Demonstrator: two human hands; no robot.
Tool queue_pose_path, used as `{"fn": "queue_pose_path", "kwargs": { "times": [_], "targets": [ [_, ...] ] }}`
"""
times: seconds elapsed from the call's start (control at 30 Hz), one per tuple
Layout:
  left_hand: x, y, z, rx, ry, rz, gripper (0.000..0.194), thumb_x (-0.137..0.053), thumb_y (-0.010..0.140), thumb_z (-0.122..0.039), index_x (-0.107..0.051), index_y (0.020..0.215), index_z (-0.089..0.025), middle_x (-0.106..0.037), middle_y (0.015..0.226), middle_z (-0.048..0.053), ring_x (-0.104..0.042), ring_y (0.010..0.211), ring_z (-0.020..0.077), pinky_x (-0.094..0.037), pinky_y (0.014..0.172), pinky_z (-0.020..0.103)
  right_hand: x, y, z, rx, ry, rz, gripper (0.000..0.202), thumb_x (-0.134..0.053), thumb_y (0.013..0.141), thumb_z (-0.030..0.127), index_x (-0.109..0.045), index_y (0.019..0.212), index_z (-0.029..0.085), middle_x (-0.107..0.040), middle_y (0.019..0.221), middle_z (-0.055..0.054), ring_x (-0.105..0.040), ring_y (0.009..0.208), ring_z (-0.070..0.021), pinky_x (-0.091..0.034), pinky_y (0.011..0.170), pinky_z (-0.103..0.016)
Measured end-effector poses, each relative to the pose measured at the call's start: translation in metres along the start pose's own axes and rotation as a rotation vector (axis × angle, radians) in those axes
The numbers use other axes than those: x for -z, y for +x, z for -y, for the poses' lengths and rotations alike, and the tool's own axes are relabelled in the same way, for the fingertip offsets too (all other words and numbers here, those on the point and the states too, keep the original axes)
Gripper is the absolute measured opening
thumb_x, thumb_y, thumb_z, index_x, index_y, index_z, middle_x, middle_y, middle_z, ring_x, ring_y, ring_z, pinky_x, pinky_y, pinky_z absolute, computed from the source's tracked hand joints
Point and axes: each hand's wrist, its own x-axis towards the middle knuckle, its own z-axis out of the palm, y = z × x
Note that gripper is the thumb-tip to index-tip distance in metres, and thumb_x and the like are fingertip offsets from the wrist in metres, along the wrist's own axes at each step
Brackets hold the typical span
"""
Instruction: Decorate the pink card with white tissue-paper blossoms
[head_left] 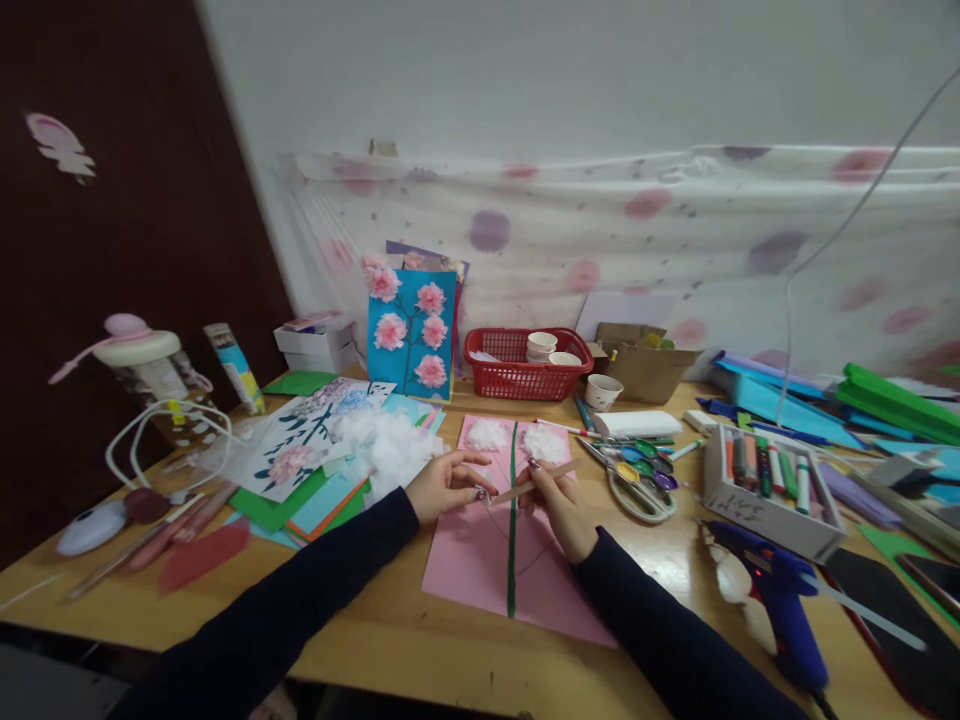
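Note:
A pink sheet of paper (472,555) lies on the table before me, with a green painted stripe (512,570) down its middle and thin curved lines on both sides. Two white cotton tufts, a left tuft (487,434) and a right tuft (544,443), sit near its top. Above the sheet, my right hand (561,508) pinches a flat wooden craft stick (555,473), tilted up to the right. My left hand (454,486) is closed at the fingertips by the stick's lower left end; a small whitish bit there is too small to name.
Left are a cotton pile (394,445), coloured papers and a bottle (154,375). Behind stand a blue flower card (411,345) and a red basket (525,380). Right are scissors (637,495), paint pots (637,462), a marker box (772,505) and a blue glue gun (787,600).

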Motion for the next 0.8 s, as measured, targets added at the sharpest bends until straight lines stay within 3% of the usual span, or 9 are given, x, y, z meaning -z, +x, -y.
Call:
{"fn": "queue_pose_path", "kwargs": {
  "times": [0.23,0.63,0.8],
  "targets": [
    [-0.0047,-0.0014,0.0022,0.031,-0.033,0.022,0.06,-0.081,0.054,-0.024,-0.052,0.106,-0.014,-0.067,0.083,0.008,-0.064,0.068,0.0149,-0.048,0.064,0.026,0.0002,-0.0012,0.0004,-0.015,0.0,0.031,0.043,-0.059,0.072,0.058,-0.061,0.064,0.016,-0.054,0.044,0.0,-0.048,0.041,-0.0117,-0.036,0.043,-0.024],
    [-0.0044,-0.0003,0.0049,0.019,-0.086,0.068,0.056,-0.08,0.058,-0.027,-0.052,0.104,-0.014,-0.068,0.079,0.005,-0.067,0.072,0.0172,-0.047,0.075,0.031,-0.0008,-0.0001,0.0069,-0.034,0.036,-0.004,0.044,-0.062,0.067,0.06,-0.059,0.062,0.017,-0.053,0.043,0.002,-0.045,0.04,-0.0106,-0.033,0.042,-0.024],
    [-0.0066,-0.0014,0.0023,0.063,-0.166,0.065,0.048,-0.076,0.063,-0.028,-0.053,0.103,-0.014,-0.067,0.077,0.005,-0.068,0.072,0.0191,-0.048,0.077,0.034,0.0018,0.001,0.002,0.001,0.02,-0.004,0.042,-0.059,0.071,0.058,-0.059,0.064,0.016,-0.054,0.046,0.001,-0.046,0.041,-0.0107,-0.033,0.042,-0.024]
  ]
}}
